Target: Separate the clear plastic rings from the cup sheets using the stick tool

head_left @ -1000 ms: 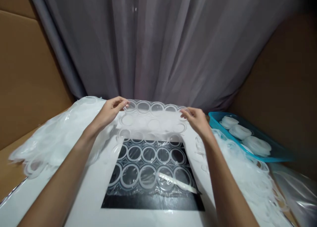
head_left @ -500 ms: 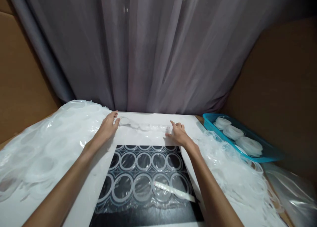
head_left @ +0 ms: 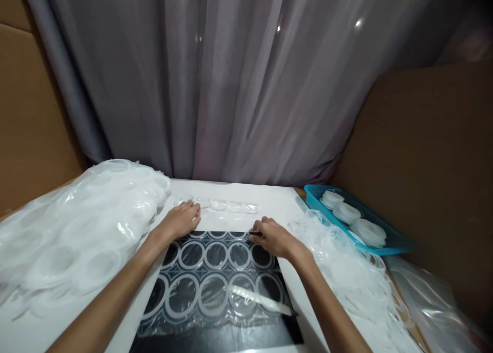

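Observation:
A clear plastic sheet (head_left: 213,295) with rows of whitish rings lies over a black board (head_left: 215,337). My left hand (head_left: 183,219) is low at the sheet's far left corner, fingers bent and together; what lies under the fingertips is hidden. At the far right corner, my right hand (head_left: 269,236) is closed in a pinch, with a small dark bit showing at its fingertips that I cannot make out. Beyond the hands, a clear strip with round shapes (head_left: 234,207) lies flat on the white table. A pale narrow cutter-like tool (head_left: 262,299) rests on the sheet.
A heap of ring-marked plastic sheets (head_left: 88,224) covers the left side. On the right lie a tangle of plastic scraps (head_left: 339,260) and a blue basket (head_left: 393,250) holding stacks of round pieces (head_left: 367,233). Cardboard walls (head_left: 419,153) and a grey curtain (head_left: 231,86) surround the table.
Both hands have left the clear strip, which now lies flat on the table. They have come nearer, to the far edge of the ringed sheet. The view has shifted slightly.

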A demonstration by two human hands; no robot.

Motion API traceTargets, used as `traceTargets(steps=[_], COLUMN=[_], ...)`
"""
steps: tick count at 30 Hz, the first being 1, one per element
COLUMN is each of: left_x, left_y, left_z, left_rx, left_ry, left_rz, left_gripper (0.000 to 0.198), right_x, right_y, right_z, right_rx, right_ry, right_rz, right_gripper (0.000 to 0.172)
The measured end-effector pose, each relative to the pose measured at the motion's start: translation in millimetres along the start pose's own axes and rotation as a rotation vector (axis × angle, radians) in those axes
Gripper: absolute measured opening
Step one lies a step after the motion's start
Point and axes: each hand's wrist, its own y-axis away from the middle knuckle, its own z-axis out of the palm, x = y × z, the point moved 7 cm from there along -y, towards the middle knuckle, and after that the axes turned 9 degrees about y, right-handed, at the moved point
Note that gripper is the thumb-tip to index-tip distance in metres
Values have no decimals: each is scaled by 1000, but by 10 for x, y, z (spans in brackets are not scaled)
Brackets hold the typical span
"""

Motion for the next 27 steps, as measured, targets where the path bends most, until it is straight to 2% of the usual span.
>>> traceTargets(steps=[4,8,11,13,17,20,22,24,27], left_x=[-70,-95,-115,-133,-175,-218,-244,-258,-267], left_y=[-12,1,-9,-34,-103,-130,-127,-115,-95], left_z=[-9,116,196,191,104,117,192,289,379], left_rx=[76,102,115,126,154,175,175,163,147], left_ry=[-47,-60,-71,-82,-100,-95,-88,-81,-72], left_rz=[-4,10,-1,-4,5,-26,-65,-93,-104], left_gripper=[40,46,53,62,79,78,69,61,58], right_x=[45,188,242,257,278,267,222,152,35], right_y=[-255,-491,-504,-479,-455,-466,-461,-396,-60], right_z=[117,227,264,273,284,273,226,136,-26], right_rx=[169,274,379,432,479,504,527,549,533], right_ry=[-10,-74,-106,-117,-131,-140,-147,-157,-179], right_rz=[-7,5,0,-15,-44,-48,-52,-55,-67], right_gripper=[23,30,34,44,65,72,65,51,32])
